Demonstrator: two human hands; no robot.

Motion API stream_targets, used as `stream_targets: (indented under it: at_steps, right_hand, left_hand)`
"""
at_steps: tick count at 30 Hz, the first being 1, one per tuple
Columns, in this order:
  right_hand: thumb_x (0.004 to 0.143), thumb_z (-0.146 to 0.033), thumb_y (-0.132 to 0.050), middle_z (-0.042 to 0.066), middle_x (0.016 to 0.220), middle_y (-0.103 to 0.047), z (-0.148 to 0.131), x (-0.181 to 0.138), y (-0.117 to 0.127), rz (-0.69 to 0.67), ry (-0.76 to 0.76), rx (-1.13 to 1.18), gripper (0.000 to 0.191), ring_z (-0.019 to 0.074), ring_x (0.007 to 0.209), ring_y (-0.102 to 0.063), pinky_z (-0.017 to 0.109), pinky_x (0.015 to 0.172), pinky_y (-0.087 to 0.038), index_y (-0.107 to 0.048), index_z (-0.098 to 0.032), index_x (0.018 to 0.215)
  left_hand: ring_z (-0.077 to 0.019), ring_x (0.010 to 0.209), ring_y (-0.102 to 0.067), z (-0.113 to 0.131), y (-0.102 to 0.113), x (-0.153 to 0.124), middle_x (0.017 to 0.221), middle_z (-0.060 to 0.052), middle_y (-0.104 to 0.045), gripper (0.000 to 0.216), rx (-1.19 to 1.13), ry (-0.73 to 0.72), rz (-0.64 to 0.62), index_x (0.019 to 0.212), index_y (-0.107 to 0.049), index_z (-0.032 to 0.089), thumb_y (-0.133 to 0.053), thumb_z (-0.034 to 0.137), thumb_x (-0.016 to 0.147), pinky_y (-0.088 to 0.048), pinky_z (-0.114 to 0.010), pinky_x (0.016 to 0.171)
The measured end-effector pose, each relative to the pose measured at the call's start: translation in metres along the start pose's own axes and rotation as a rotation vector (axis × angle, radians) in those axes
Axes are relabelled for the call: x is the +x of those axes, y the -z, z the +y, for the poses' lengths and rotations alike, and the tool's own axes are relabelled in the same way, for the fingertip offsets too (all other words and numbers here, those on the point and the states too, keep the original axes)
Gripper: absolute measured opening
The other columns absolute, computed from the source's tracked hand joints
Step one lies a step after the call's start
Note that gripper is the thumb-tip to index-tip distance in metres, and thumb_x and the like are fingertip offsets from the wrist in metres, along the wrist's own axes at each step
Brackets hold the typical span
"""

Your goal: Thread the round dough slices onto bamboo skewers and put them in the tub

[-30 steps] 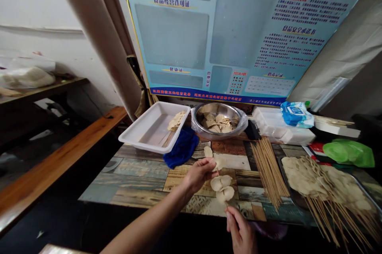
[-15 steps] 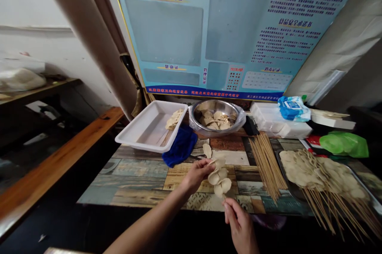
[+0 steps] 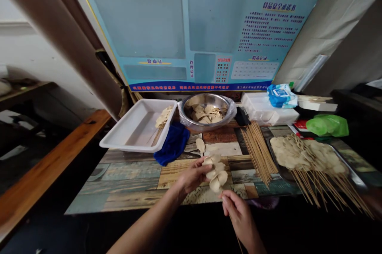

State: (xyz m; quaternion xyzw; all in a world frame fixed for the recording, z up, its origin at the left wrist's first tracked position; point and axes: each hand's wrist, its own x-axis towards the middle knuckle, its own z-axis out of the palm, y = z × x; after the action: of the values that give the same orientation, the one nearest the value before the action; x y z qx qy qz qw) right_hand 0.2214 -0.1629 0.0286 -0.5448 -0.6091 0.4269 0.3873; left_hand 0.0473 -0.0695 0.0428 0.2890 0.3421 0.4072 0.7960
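Observation:
My right hand (image 3: 237,212) is closed around a thin wooden skewer (image 3: 236,238) that slants up to the left. Several pale, flat round slices (image 3: 219,181) are threaded along its upper part. The fingers of my left hand (image 3: 193,174) pinch the slices near the skewer's top end, and the skewer tip is hidden among them. One loose slice (image 3: 200,145) lies on the table just beyond. Farther back, a steel bowl (image 3: 186,115) lined with clear plastic holds more slices.
A white tray (image 3: 119,136) with a filled skewer stands back left, beside a blue cloth (image 3: 171,144). Bare skewers (image 3: 259,154) lie right of centre. A metal tray (image 3: 356,178) of filled skewers is at the right, near a green bag (image 3: 328,125). The wood-patterned table (image 3: 119,178) ends close to me.
The view has shifted, so the table things sit farther left. My left hand has slid lower along the slices, which are bunched closer together. My right hand keeps its grip on the skewer.

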Motion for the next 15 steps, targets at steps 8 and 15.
stream_targets:
  at_steps: [8,15]
  right_hand:
    - [0.090,-0.045,-0.044,-0.005,0.056,-0.046,0.012,-0.006,0.056,0.254,-0.049,-0.068,0.034,0.0108,0.054,-0.049,0.020,0.059,-0.042,-0.062,-0.017,0.085]
    - [0.090,-0.048,-0.044,-0.004,0.054,-0.048,0.013,-0.015,0.052,0.288,-0.021,-0.090,0.038,0.0110,0.051,-0.050,0.019,0.056,-0.045,-0.064,-0.016,0.084]
  left_hand:
    - [-0.0194,0.084,-0.055,-0.026,-0.002,-0.001,0.087,-0.007,-0.062,0.015,0.896,-0.349,-0.037,0.079,-0.071,0.019,-0.067,0.032,0.074,-0.041,-0.028,0.079]
    - [-0.0219,0.087,-0.050,-0.048,-0.016,0.004,0.089,-0.008,-0.058,0.009,1.193,-0.401,0.034,0.080,-0.067,0.021,-0.060,0.026,0.078,-0.038,-0.032,0.086]
